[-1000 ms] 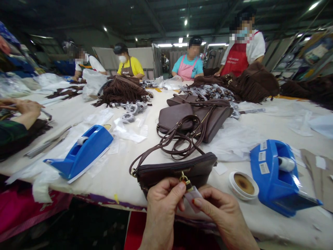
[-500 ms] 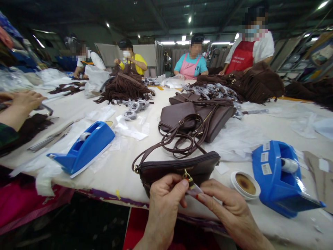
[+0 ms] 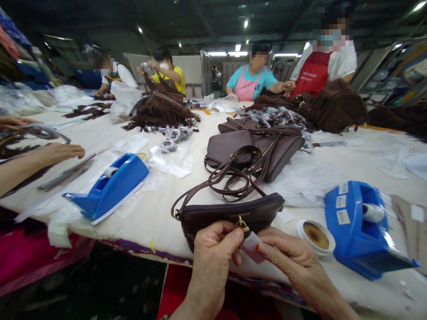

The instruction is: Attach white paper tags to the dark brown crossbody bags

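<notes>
The bare left hand (image 3: 216, 249) reaches up from the near edge, thumb pinched against its curled fingers; the bare right hand (image 3: 290, 253) angles in from the near right, thumb and forefinger pinching.

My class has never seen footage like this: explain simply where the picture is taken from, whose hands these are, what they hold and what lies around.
A camera worn on a person's head looks forward and down at their bare hands. The left hand pinches the gold clasp at the front of a small dark brown bag; the right hand holds the pale wrapping below it. Around them on the table lie more brown bags, two blue tape dispensers and a round tub.
</notes>
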The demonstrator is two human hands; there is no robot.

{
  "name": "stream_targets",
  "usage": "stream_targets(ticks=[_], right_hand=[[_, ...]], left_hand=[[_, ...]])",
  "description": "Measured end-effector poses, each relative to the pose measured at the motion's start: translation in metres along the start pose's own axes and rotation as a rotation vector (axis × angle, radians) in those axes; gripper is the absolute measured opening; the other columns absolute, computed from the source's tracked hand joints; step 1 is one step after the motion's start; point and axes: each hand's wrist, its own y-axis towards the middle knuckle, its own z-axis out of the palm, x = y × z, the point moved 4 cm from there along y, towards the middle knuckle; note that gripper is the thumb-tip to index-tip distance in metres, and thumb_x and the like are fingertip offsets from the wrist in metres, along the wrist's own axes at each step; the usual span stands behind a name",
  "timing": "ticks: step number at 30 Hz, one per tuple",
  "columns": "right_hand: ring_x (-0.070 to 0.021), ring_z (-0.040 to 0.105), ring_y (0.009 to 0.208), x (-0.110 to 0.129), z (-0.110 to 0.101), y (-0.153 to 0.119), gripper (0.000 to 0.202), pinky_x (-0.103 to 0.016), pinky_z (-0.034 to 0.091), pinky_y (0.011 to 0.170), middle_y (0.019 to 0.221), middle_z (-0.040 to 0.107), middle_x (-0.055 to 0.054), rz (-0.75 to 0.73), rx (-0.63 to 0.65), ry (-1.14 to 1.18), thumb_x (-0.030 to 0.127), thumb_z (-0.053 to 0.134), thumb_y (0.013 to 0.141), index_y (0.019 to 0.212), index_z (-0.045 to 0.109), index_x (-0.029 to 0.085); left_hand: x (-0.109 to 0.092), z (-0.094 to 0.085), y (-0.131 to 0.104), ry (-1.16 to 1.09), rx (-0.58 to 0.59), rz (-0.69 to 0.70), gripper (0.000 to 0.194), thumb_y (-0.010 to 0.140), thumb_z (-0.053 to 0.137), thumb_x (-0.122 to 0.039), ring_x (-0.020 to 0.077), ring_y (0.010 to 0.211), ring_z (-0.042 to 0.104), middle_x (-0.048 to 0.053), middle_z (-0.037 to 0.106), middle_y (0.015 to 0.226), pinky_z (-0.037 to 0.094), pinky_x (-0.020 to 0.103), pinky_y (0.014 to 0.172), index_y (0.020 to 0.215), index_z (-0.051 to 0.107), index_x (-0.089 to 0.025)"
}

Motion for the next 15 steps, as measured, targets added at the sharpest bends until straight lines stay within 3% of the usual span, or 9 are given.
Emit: stream_targets(ticks=[10, 15], right_hand=[[-0.0144, 0.053, 0.065, -0.013, 0.013, -0.003, 0.025, -0.023, 0.042, 0.06, 0.066, 0.061, -0.001, 0.182, -0.205, 0.186, 0.039, 0.059, 0.078, 0.066, 0.068, 0.019], [-0.0141, 0.05, 0.071, -0.018, 0.024, -0.001, 0.021, -0.024, 0.04, 0.067, 0.072, 0.06, 0.0, 0.202, -0.279, 0.401, 0.037, 0.06, 0.079, 0.078, 0.071, 0.02]], left_hand=[[-0.002, -0.002, -0.001, 0.074, -0.001, 0.053, 0.017, 0.075, 0.058, -0.028, 0.0094, 0.046, 0.044, -0.003, 0.052, 0.046, 0.032, 0.023, 0.05, 0.069, 0.065, -0.014], [-0.007, -0.004, 0.0, 0.136, -0.02, 0.138, 0.016, 0.076, 0.059, -0.028, 0.01, 0.049, 0.048, -0.003, 0.054, 0.05, 0.035, 0.021, 0.049, 0.076, 0.068, -0.014]])
